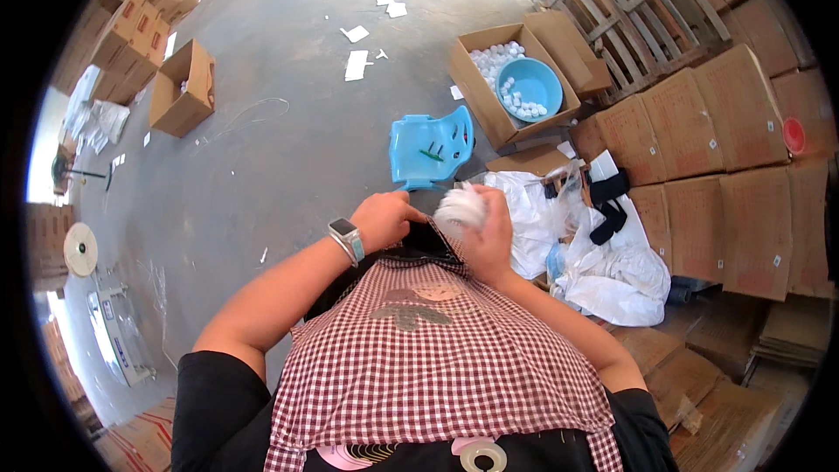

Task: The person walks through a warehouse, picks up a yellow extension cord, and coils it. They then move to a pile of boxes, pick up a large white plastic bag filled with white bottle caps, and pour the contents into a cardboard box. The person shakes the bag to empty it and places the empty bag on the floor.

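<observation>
Red-and-white checked fabric apron (437, 341) spreads across the foreground; the left hand (386, 220) pinches its far edge; the right hand (491, 240) grasps a blurred, rounded white object (459, 210) beside that edge, near a light-blue plastic chair (412, 144).

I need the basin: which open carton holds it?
The right carton, beside the blue chair; its blue basin sets it apart from the left carton.

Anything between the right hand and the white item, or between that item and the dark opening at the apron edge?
Nothing visible separates the right hand from the white item it grips. Between that item and the dark opening, the apron edge seems to stand, pinched by the left hand. The item is blurred.
</observation>
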### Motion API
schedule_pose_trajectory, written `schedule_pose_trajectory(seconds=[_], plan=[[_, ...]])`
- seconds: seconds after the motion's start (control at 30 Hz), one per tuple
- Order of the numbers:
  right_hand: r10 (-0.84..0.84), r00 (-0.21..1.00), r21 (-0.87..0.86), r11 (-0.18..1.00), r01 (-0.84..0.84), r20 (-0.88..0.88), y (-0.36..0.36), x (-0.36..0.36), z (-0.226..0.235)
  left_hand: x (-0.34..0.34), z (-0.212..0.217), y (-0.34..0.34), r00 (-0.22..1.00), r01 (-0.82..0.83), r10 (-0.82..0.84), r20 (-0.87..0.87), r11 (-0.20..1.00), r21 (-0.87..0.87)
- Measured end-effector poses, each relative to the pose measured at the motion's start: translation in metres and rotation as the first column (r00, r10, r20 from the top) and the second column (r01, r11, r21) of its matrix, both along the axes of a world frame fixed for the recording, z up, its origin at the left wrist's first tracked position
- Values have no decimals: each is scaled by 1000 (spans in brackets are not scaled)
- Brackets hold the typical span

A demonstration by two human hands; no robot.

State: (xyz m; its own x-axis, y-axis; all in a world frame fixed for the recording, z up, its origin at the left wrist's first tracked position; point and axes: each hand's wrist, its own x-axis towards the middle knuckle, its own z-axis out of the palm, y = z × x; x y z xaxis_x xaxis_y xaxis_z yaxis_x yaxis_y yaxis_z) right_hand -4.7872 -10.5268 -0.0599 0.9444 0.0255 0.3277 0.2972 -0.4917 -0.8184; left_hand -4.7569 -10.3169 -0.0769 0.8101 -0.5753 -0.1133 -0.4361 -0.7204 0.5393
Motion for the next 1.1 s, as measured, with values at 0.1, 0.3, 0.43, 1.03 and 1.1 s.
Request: schedule_pose_trajectory(seconds=[0.1,0.3,0.43,1.03,1.1], plan=[[343,890,-460,870,-180,299,17,8,3,11,-1,3,985,-162,165,-43,984,77],[753,656,-641,480,-598,-48,28,19,-2,25,-16,26,599,-542,189,-778,811,-220],[799,531,-641,255,-724,-282,37,22,3,27,-18,23,394,-740,193,-899,647,-185],[423,296,514,749,418,-856,48,37,-65,7,-6,-27,711,-501,63,-701,744,-442],[649,292,438,71,896,-703,37,43,-105,-1,-22,-37,842,-398,122,-525,798,-452]])
